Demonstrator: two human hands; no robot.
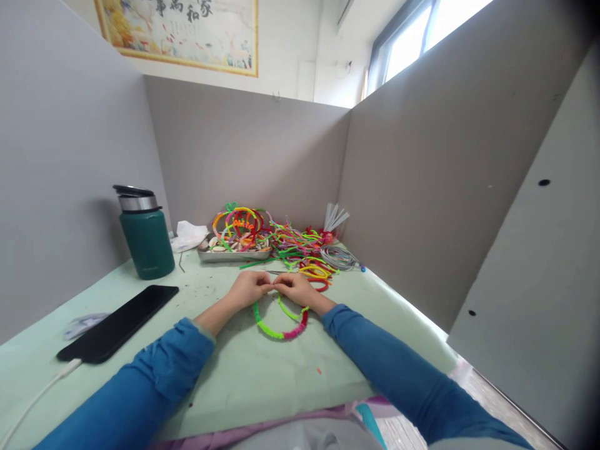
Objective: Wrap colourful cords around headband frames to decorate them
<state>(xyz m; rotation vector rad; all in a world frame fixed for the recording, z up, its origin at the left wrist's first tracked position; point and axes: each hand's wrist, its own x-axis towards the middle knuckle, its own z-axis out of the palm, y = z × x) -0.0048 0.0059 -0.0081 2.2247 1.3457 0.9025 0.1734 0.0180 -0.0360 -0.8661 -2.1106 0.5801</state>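
Note:
A ring of fuzzy pipe cleaner (270, 332), green, pink and dark red, hangs below my two hands over the pale green tabletop (262, 387). My left hand (249, 289) is closed in a pinch at the ring's upper left. Opposite it, my right hand (296, 290) also pinches, its fingertips meeting those of the left. What lies between the fingertips is too small to make out. A thinner light green strand (289, 312) curves from below the right fingers to the ring's right side. Just behind the right hand are red and yellow loops (315, 271).
A metal tray (234, 255) holding colourful hoops stands at the back, beside a heap of pipe cleaners (300, 240) and coiled grey wire (341, 257). On the left are a green bottle (147, 244), a white tissue (189, 235) and a black phone (119, 322) with a cable. Grey partitions surround the table.

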